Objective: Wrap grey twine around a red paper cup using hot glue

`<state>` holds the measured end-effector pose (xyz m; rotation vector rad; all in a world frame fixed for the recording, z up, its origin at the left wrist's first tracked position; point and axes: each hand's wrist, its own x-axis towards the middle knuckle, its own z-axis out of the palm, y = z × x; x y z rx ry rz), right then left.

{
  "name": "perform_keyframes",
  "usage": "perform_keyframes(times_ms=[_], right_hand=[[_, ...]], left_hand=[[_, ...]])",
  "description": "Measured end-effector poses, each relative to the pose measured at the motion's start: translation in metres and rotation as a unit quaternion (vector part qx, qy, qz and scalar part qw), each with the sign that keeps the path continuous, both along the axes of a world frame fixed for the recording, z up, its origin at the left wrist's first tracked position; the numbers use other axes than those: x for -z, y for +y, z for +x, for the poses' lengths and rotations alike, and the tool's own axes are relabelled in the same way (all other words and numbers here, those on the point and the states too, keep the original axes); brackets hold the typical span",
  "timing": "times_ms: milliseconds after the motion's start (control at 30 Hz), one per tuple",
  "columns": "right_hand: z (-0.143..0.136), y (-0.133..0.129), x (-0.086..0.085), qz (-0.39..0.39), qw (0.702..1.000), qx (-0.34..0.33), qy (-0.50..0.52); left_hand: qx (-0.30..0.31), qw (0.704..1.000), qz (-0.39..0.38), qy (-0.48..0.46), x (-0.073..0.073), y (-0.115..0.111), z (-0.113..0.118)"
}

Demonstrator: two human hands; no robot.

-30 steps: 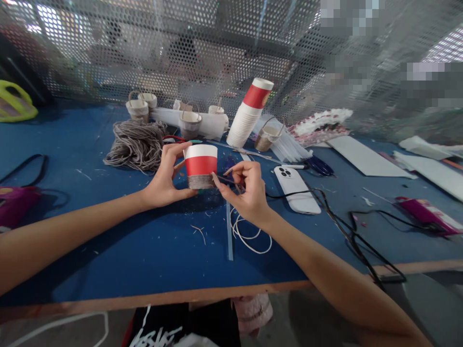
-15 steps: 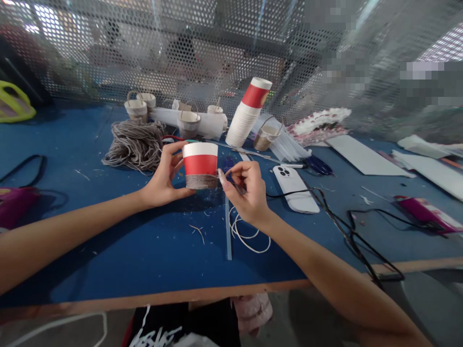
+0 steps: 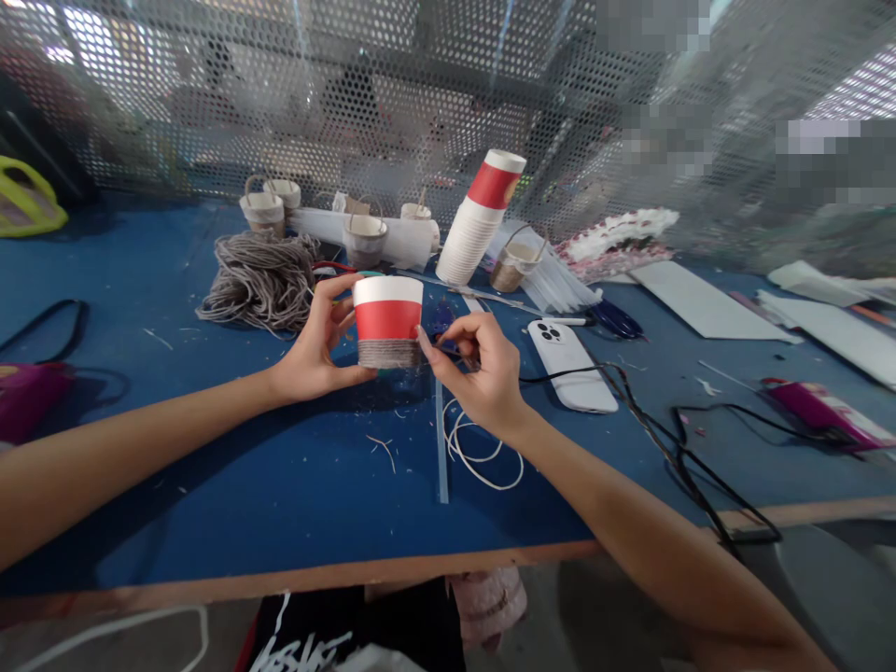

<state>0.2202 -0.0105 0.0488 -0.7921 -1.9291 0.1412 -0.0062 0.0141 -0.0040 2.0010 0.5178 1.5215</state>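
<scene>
A red and white paper cup (image 3: 387, 317) is held upright above the blue table, its lower part wrapped in several turns of grey cord (image 3: 389, 353). My left hand (image 3: 318, 347) is closed on the cup from the left, with fingers near the rim and thumb under the base. Close at the cup's right side, my right hand (image 3: 480, 369) pinches what looks like the running end of the cord, largely hidden by the fingers. Behind my left hand lies a loose bundle of grey cord (image 3: 259, 280).
Several small handled cup baskets (image 3: 365, 238) and a leaning stack of paper cups (image 3: 476, 224) stand at the back. A white phone (image 3: 570, 364), a black cable (image 3: 651, 429) and a loop of white cord (image 3: 490, 476) lie to the right. Perforated metal (image 3: 392, 103) backs the table.
The cord wrap on the cup looks slightly taller and more even. My right hand has shifted a little to the right; my left hand stays on the cup.
</scene>
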Motion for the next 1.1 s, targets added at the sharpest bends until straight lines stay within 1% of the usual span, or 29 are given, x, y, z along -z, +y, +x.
perform_keyframes(times_ms=[200,300,500,667,900,1000,1100], right_hand=[[0.0,0.002,0.001,0.03,0.999,0.0,-0.011],[0.0,0.002,0.002,0.052,0.999,0.0,-0.016],[0.001,0.004,0.004,0.067,0.997,0.013,-0.04],[0.003,0.007,0.004,0.128,0.989,-0.01,-0.069],[0.003,0.01,0.005,0.153,0.982,-0.015,-0.112],[0.007,0.01,0.001,0.176,0.975,-0.04,-0.13],[0.017,0.012,-0.002,0.159,0.973,-0.08,-0.144]], left_hand=[[-0.002,1.0,0.002,0.005,-0.002,-0.001,0.0],[0.006,1.0,0.006,0.001,-0.002,-0.001,0.0],[0.026,1.0,0.001,-0.003,-0.003,0.0,0.0],[0.048,0.999,-0.02,-0.015,-0.003,0.0,0.001],[0.058,0.998,-0.03,-0.013,-0.005,-0.003,0.001],[0.064,0.996,-0.045,-0.03,-0.007,-0.003,-0.002],[0.064,0.992,-0.096,-0.055,-0.006,0.0,-0.006]])
